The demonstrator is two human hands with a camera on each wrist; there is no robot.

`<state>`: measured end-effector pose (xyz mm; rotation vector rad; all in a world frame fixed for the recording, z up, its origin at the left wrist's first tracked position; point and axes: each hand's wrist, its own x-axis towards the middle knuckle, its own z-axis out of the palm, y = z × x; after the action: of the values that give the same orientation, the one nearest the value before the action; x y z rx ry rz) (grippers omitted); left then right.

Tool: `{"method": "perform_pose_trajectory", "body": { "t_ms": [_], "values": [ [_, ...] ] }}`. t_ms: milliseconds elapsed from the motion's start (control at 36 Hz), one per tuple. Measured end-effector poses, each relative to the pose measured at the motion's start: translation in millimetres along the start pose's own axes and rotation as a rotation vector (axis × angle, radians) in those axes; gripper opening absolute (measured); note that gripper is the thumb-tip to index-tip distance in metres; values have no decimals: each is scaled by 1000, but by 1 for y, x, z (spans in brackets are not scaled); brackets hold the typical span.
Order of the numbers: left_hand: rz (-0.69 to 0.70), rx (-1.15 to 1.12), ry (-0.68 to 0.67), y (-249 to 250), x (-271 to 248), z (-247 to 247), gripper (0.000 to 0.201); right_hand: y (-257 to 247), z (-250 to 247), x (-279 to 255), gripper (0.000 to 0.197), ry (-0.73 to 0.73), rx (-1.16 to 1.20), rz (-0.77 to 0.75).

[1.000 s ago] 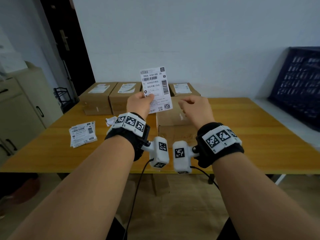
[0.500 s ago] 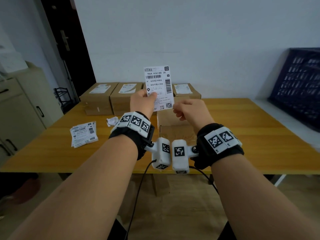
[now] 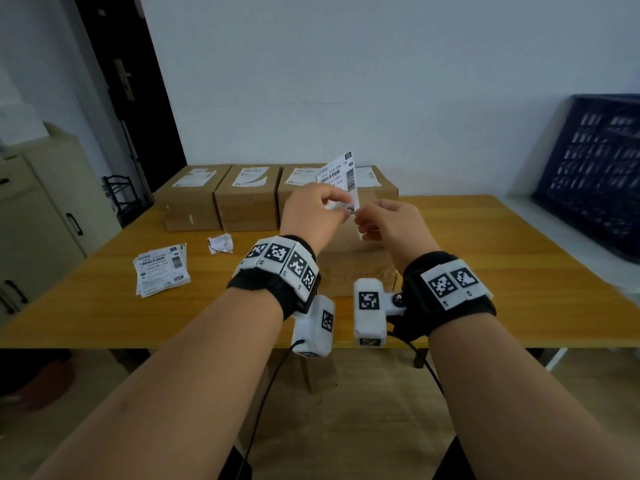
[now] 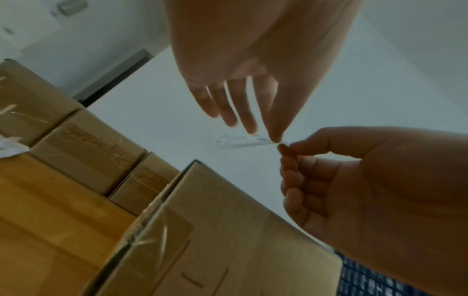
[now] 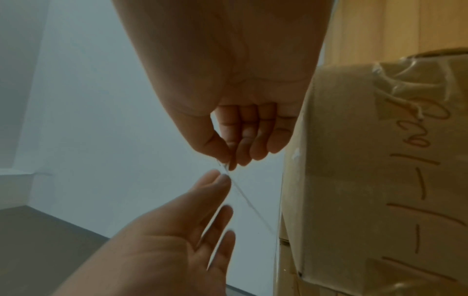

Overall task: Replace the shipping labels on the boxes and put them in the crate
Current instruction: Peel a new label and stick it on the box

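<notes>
Head view shows the backing being started off a fresh label (image 3: 341, 181), held above the near box (image 3: 349, 261). Left hand (image 3: 311, 216) pinches the sheet; right hand (image 3: 388, 223) nips its lower corner, other fingers curled. Next, I judge, peel slowly, then press it on that box. Crate (image 3: 595, 168) waits far right.

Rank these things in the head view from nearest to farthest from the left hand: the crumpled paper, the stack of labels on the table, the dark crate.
From the left hand:
1. Crumpled paper, on the table just left of that wrist.
2. Stack of labels, farther left, near the front edge.
3. Dark crate, far right, against the wall.
</notes>
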<state>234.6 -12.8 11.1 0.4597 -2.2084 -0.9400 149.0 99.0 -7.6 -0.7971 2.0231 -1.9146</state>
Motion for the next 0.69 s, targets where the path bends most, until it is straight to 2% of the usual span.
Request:
{"method": "perform_pose_trajectory", "body": {
  "t_ms": [361,528,694],
  "values": [
    [4,-38,-43,-5,2,10,9,5,-7,4,17,-16,86,6],
    [6,-62,-85,-8,3,11,13,5,-7,5,6,-48,139,17],
    [20,-32,-47,-9,3,14,6,4,-7,6,19,-46,168,44]
  ]
}}
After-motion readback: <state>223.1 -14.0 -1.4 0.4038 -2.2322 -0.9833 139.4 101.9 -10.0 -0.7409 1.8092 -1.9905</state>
